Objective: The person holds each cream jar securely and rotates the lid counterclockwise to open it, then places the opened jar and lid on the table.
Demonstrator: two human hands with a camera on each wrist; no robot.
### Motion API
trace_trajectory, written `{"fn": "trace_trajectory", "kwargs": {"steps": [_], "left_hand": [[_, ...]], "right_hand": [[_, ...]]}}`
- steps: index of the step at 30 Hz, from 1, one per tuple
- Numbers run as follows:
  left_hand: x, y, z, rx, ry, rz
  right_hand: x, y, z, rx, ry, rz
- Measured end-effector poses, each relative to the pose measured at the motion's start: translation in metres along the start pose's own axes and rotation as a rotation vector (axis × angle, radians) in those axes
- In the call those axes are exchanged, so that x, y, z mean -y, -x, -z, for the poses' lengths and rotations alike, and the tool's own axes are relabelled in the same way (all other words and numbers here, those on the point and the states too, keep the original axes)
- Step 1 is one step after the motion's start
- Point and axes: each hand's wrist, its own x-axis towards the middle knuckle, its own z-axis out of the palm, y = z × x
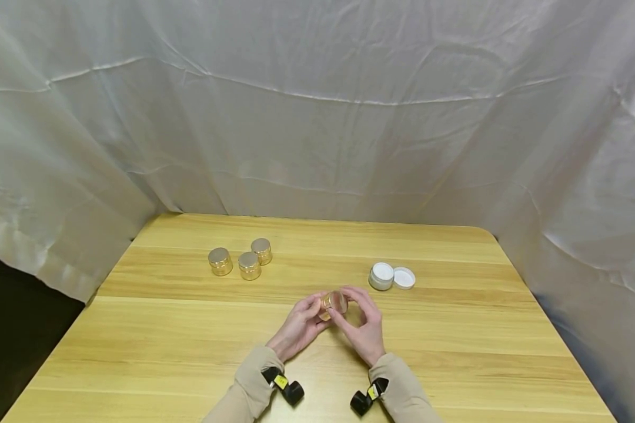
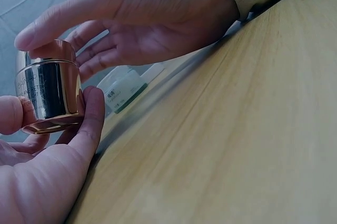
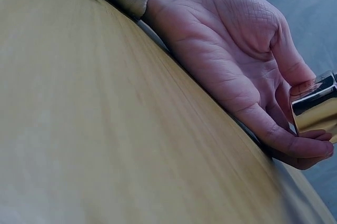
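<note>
I have the left hand (image 1: 299, 326) gripping a glossy gold metallic-looking cylindrical jar (image 1: 339, 301), the right hand (image 1: 367, 332) pinching its lid end, at eight o'clock from the pale, round, white-topped pot (image 1: 382, 277); probably light, rigid and slippery, it's best held around its sides.

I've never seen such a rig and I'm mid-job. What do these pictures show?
No robot here: a person's bare left hand and right hand do the work. The wide picture comes from a camera worn on the head, the close ones from black cameras at the wrists. The left holds a shiny gold cylindrical jar; the right grips its top. On the light wooden table, three similar gold jars stand to the left; to the right are a round pale jar and, beside it, a flat white disc, perhaps its lid.
</note>
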Motion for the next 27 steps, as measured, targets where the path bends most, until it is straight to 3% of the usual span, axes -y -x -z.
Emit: {"fn": "trace_trajectory", "kwargs": {"steps": [5, 13, 22, 27], "left_hand": [[-0.0002, 0.0002, 0.0005, 0.008, 0.001, 0.003], [0.0007, -0.0003, 0.0002, -0.011, -0.006, 0.004], [0.0002, 0.0001, -0.0002, -0.017, -0.002, 0.004], [0.0005, 0.0, 0.0, -0.017, -0.001, 0.003]], "right_hand": [[-0.0011, 0.0002, -0.0003, -0.023, -0.016, -0.003], [-0.001, 0.0005, 0.0009, 0.04, -0.115, 0.021], [-0.0006, -0.001, -0.0008, -0.044, -0.079, 0.051], [0.0007, -0.0014, -0.0008, -0.039, -0.1, 0.065]]}}
